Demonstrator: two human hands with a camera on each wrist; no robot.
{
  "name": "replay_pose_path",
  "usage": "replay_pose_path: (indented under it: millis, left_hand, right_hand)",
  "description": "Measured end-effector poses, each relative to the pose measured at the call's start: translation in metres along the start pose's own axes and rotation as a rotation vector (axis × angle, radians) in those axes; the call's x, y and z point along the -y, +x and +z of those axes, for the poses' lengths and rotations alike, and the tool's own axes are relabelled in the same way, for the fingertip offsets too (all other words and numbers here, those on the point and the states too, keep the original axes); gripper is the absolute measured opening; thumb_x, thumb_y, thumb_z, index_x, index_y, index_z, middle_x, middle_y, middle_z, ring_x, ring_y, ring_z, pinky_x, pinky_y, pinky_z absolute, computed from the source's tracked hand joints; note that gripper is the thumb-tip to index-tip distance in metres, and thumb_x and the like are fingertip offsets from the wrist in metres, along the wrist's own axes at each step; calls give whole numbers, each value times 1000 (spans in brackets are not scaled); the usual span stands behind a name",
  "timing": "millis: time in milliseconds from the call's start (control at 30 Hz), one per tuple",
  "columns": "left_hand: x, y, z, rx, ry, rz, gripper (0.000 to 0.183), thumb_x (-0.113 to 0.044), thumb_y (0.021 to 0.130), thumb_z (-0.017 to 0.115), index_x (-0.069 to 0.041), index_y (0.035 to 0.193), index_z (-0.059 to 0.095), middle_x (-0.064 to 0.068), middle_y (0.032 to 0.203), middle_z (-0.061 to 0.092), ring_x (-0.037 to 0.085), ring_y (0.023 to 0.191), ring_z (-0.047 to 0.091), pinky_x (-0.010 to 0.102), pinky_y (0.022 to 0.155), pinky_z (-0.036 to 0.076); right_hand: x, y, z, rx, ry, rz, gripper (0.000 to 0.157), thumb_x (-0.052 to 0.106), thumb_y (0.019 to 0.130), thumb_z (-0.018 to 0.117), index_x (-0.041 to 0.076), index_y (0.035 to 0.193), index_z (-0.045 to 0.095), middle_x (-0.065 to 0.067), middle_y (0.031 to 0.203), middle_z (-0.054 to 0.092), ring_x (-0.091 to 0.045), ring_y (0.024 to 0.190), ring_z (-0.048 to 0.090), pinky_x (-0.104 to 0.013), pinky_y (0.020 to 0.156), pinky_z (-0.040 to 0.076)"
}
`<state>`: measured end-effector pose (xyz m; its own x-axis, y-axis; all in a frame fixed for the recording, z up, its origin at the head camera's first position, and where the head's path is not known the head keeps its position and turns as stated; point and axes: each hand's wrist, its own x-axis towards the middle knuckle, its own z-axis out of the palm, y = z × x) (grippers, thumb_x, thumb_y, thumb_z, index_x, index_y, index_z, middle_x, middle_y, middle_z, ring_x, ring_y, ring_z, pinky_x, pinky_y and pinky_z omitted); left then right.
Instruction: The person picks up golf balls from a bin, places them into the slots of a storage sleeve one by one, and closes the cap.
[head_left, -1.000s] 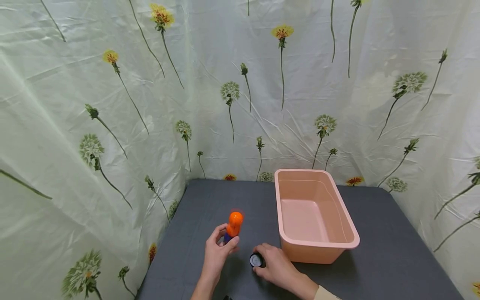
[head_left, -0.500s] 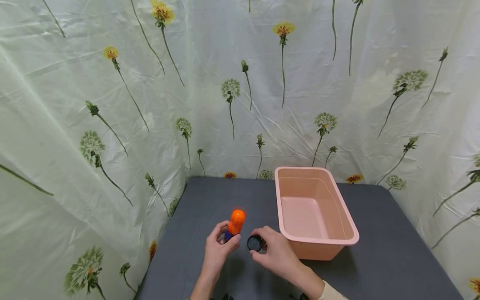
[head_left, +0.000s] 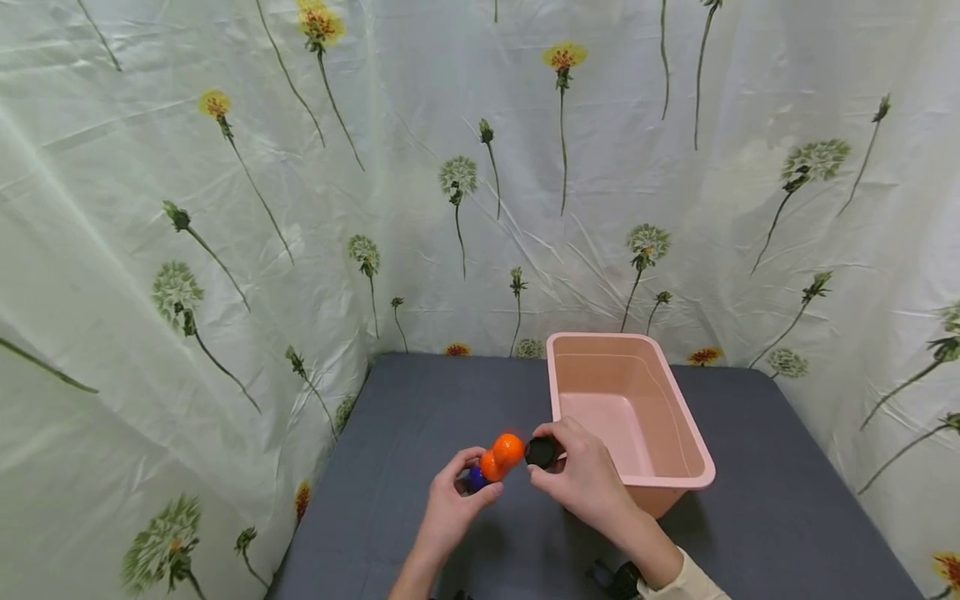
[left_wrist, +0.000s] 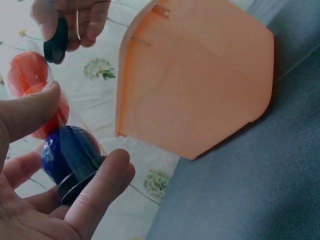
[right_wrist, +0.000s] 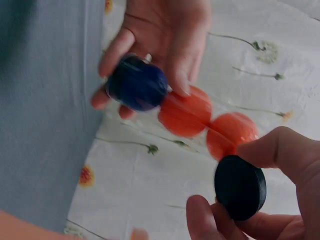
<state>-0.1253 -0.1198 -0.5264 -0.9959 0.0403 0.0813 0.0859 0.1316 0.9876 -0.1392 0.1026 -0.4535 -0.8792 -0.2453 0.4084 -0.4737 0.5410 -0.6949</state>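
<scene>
My left hand (head_left: 453,507) grips a clear tube of balls (head_left: 492,464), which tilts up toward the right. Inside are two orange balls (right_wrist: 185,111) and a dimpled blue ball (left_wrist: 67,152), like golf balls. A dark base (left_wrist: 80,185) closes the tube's lower end, by my left fingers. My right hand (head_left: 588,479) pinches a round black cap (head_left: 541,452) between thumb and fingers, close beside the tube's upper end. The head view does not settle whether cap and tube rim touch. In the right wrist view, the cap (right_wrist: 240,187) sits off the end of the tube.
A pink plastic bin (head_left: 558,408) stands on the dark grey table (head_left: 420,400), right behind my right hand. Nothing shows inside its visible part. A dandelion-print curtain (head_left: 420,167) hangs around the back and sides. A black object (head_left: 621,579) lies by my right forearm.
My right hand has lifted the black cap off the table area, up toward the tube, turning it. My left hand has tilted the tube further right and shifted slightly right.
</scene>
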Motion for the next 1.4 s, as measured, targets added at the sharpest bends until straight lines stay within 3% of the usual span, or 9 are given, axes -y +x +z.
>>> replay_pose_path:
  millis: [300,500,633,867,1067,1267,1400]
  left_hand:
    - [-4,4,8,45,25,1,47,-30,84,85,-17,124,64,9,118,63,25,94,63,30,75,57]
    - [0,8,13,69,99,-7,45,-38,83,84,-26,122,65,5,113,64,25,95,62,37,81,57]
    - [-1,9,17,83,130,-9,42,-36,83,84,-28,120,66,3,111,64,24,95,62,41,83,57]
    - [-5,9,21,82,170,2,43,-35,81,85,-29,120,67,0,111,65,24,100,61,49,90,55]
    - [-5,9,20,69,245,32,47,-31,81,86,-24,123,67,-4,116,67,22,104,62,51,94,52]
    - [-5,9,21,47,312,74,44,-30,81,86,-27,122,68,-5,114,66,19,102,64,45,92,54]
    - [-8,9,22,-8,349,136,43,-25,80,87,-29,119,70,-6,109,65,17,97,64,39,88,56]
  right_hand:
    - [-5,4,-20,20,110,28,38,24,75,91,19,107,71,7,91,59,-21,77,66,-28,70,59]
    - [-9,5,-27,51,204,44,42,31,77,89,23,115,72,6,107,66,-16,85,70,-29,75,59]
    - [-10,6,-31,94,221,-1,46,31,79,87,21,121,71,3,109,69,-16,86,70,-30,75,59]
    - [-10,11,-38,161,87,-103,45,28,77,88,17,118,73,7,104,68,-12,82,66,-32,71,60]
    - [-10,12,-37,179,-79,-161,47,29,72,91,16,114,76,7,96,67,-10,77,62,-25,68,58]
    - [-8,12,-33,146,-164,-187,48,30,70,91,13,112,77,3,95,70,-10,75,66,-22,67,57]
    - [-5,11,-29,95,-160,-168,47,30,69,92,11,109,77,2,94,71,-9,74,68,-22,66,57]
